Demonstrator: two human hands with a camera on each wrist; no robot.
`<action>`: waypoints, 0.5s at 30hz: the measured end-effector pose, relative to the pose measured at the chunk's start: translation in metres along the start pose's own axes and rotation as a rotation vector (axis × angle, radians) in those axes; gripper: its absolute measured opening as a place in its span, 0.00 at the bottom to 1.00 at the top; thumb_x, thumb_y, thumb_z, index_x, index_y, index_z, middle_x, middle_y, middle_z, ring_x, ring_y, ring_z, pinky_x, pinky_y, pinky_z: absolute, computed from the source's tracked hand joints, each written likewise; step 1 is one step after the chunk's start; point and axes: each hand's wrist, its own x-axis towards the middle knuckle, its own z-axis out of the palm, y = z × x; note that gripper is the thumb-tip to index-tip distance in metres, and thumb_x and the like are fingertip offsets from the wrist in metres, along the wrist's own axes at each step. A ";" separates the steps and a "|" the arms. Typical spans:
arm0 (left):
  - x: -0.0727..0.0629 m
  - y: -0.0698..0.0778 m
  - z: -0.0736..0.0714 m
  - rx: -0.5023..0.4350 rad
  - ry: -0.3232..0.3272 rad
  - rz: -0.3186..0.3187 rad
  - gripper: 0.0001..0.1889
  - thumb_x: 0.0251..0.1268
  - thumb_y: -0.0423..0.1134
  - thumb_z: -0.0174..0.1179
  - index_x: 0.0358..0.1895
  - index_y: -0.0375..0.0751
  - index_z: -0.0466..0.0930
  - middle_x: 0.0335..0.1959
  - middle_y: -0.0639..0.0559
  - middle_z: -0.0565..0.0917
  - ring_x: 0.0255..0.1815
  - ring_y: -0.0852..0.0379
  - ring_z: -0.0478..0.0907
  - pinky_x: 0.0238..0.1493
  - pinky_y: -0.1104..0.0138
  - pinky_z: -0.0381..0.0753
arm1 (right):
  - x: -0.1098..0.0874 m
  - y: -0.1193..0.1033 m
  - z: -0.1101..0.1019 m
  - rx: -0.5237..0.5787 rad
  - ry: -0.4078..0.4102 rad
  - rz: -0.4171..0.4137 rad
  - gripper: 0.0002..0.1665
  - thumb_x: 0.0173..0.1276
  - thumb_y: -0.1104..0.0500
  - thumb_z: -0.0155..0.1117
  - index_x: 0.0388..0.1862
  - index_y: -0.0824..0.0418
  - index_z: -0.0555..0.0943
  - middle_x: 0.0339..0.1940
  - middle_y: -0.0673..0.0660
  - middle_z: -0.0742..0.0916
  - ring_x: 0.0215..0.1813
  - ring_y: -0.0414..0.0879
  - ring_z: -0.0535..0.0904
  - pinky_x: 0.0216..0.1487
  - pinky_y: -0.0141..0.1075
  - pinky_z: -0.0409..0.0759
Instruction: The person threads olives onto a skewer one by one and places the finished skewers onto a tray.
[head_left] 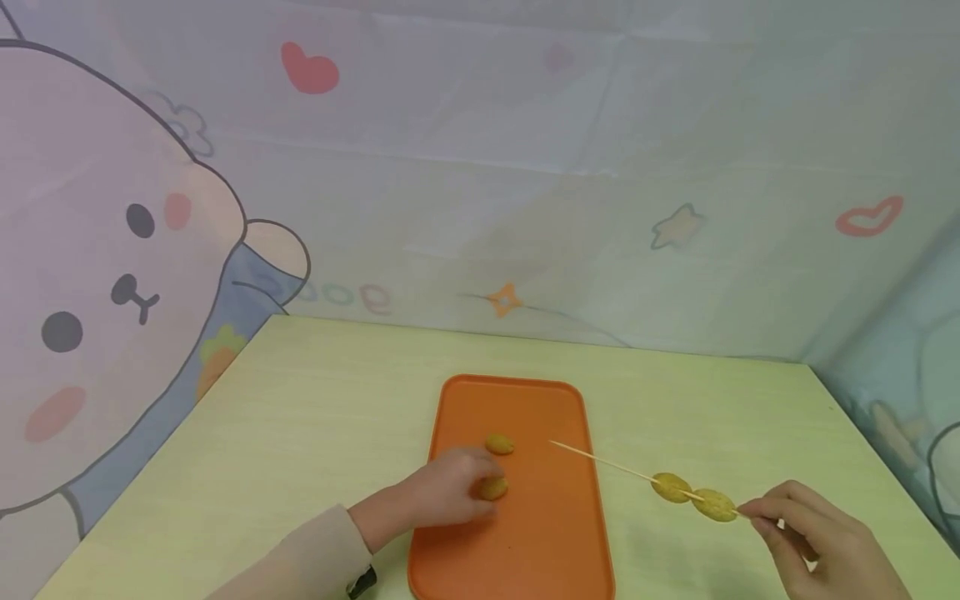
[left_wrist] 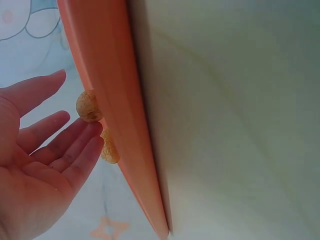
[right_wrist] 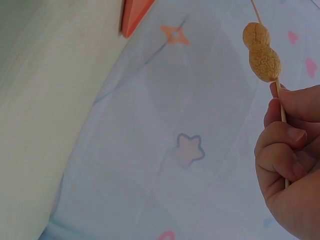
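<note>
Pale wooden, thin and straight, the skewer is held aslant in the air at the right, its bare tip reaching over the tray in the head view. Two yellow-brown, wrinkled, rounded pieces are threaded on it: an outer piece and an inner piece, which touch and sit near the gripping end, so that a long stretch of stick towards the tip is free. The right hand pinches the stick between thumb and forefinger just behind the inner piece; the right wrist view shows the other fingers curled round the tail of the stick, a grip that probably keeps it steady and its point clear.

The left hand is over the tray, thumb apart from loosely bent fingers, framing a loose near piece without closing on it; whether a fingertip touches it I cannot tell. A similar loose far piece lies just beyond.

Both rest on the orange, shallow, round-cornered tray, whose raised rim likely serves to stop round pieces from rolling off. The tray lies lengthwise away from the person on a pale yellow-green tabletop, between the hands. Behind hangs a pale, cartoon-printed cloth.
</note>
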 end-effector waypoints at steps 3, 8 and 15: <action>0.001 0.001 -0.001 -0.003 -0.003 0.000 0.14 0.55 0.35 0.70 0.45 0.34 0.84 0.44 0.49 0.83 0.46 0.57 0.78 0.50 0.69 0.77 | -0.001 0.000 0.001 0.003 -0.001 0.007 0.10 0.65 0.71 0.62 0.35 0.56 0.84 0.32 0.38 0.77 0.23 0.26 0.63 0.22 0.17 0.62; 0.003 0.000 -0.001 -0.011 -0.009 -0.001 0.10 0.54 0.34 0.70 0.39 0.35 0.85 0.38 0.51 0.82 0.38 0.61 0.74 0.42 0.72 0.75 | -0.002 0.001 0.002 0.008 0.000 0.004 0.10 0.66 0.70 0.62 0.35 0.56 0.84 0.32 0.38 0.76 0.23 0.26 0.63 0.22 0.17 0.63; 0.008 -0.004 0.000 -0.014 -0.018 -0.002 0.05 0.54 0.31 0.69 0.31 0.37 0.82 0.26 0.54 0.74 0.27 0.65 0.62 0.29 0.74 0.64 | -0.002 0.002 0.003 0.023 -0.004 0.014 0.24 0.48 0.83 0.66 0.34 0.56 0.83 0.31 0.38 0.76 0.23 0.26 0.64 0.21 0.18 0.62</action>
